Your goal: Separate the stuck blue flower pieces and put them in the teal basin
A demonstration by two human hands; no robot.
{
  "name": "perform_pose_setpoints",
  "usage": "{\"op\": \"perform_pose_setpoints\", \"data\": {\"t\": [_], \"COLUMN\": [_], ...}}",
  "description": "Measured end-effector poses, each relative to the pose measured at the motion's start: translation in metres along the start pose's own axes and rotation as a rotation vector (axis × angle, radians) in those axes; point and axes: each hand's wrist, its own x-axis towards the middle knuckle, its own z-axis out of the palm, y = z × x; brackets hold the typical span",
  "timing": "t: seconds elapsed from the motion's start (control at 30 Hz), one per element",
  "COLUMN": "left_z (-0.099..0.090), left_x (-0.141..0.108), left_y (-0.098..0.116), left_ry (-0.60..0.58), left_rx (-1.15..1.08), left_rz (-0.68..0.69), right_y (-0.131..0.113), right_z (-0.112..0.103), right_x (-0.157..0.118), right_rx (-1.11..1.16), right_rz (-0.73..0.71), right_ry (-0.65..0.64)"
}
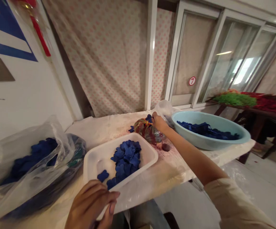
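Note:
A white plastic tray [147, 149] holds a pile of blue flower-shaped pieces [125, 157], with one loose blue piece [102, 175] lying apart at its left. My left hand [93, 203] is at the tray's near left corner, fingers curled and thumb close to the index finger; what they hold, if anything, I cannot make out. My right hand [159, 122] reaches to the back of the table, its fingers closed at a small blue flower piece [148, 118]. Right beside it sits a tied plastic bag [146, 130] with dark reddish contents. My right fingertips are partly hidden.
A light blue basin [209, 146] with blue pieces stands at the right. Clear plastic bags [63, 140] with more blue pieces lie at the left. A small dark round object [166, 147] rests on the stained table cover. Behind, another table bears green [238, 98] and red material.

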Motion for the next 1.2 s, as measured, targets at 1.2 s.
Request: {"op": "perform_pose_setpoints", "data": {"t": [1.2], "left_z": [0.068], "left_x": [0.048], "left_y": [-0.138], "left_ry": [-0.131], "left_rx": [-0.494], "left_rz": [-0.788], "right_y": [-0.123], "right_z": [0.034], "right_x": [-0.047], "right_rx": [0.762], "right_rz": [-0.608], "right_ry": [-0.36]}}
